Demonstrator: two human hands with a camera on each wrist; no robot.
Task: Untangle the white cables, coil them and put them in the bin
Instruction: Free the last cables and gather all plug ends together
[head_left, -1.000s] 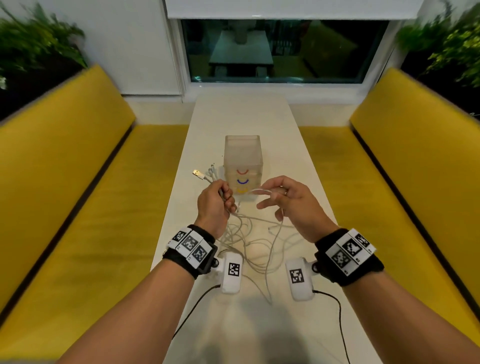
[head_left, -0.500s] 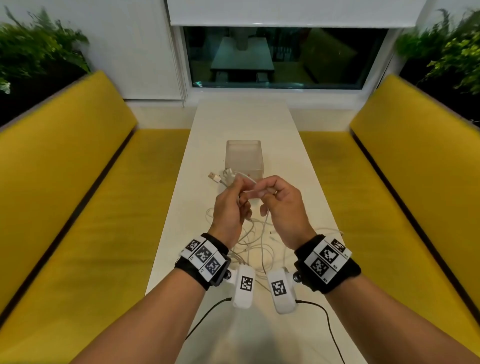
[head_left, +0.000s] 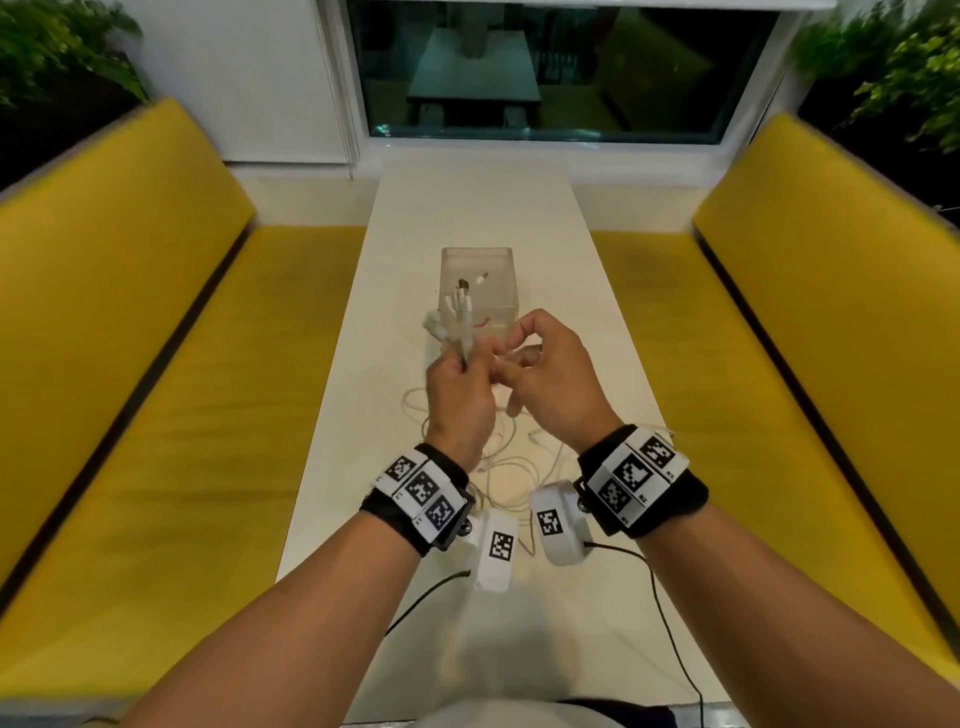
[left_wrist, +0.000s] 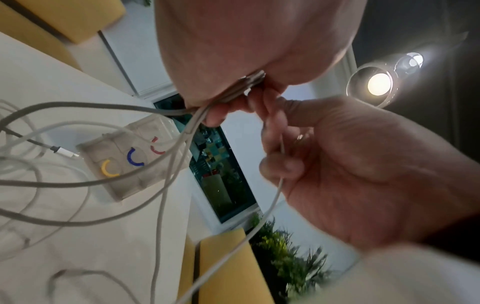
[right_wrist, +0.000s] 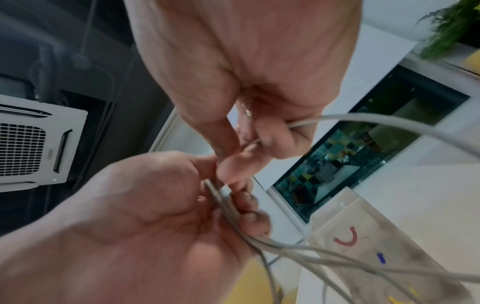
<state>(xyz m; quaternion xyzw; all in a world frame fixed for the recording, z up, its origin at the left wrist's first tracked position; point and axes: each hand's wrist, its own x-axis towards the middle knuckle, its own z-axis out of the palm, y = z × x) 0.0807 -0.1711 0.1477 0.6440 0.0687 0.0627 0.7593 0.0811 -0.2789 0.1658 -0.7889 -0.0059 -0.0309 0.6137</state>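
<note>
Several white cables lie tangled on the white table (head_left: 467, 218), their loops (head_left: 501, 467) hanging below my raised hands. My left hand (head_left: 467, 364) grips a bundle of cable ends (head_left: 460, 322) whose plugs stick up in front of the bin. In the left wrist view the strands (left_wrist: 249, 82) run out of its fist. My right hand (head_left: 519, 358) is close beside it, touching or nearly so, and pinches one thin cable (left_wrist: 281, 148) between thumb and fingers. That cable (right_wrist: 363, 121) arcs away to the right. The translucent bin (head_left: 478, 280), marked with red, blue and yellow arcs (left_wrist: 130, 160), stands just beyond the hands.
Yellow benches (head_left: 156, 338) (head_left: 805, 338) flank the narrow table on both sides. A dark window (head_left: 545, 67) closes the far end. Black leads (head_left: 670, 623) from the wrist cameras trail across the near part of the table. Plants stand in both far corners.
My hands came together from about a hand's width apart. The left hand turned, so its bundle of plugs now points up in front of the bin instead of out to the left.
</note>
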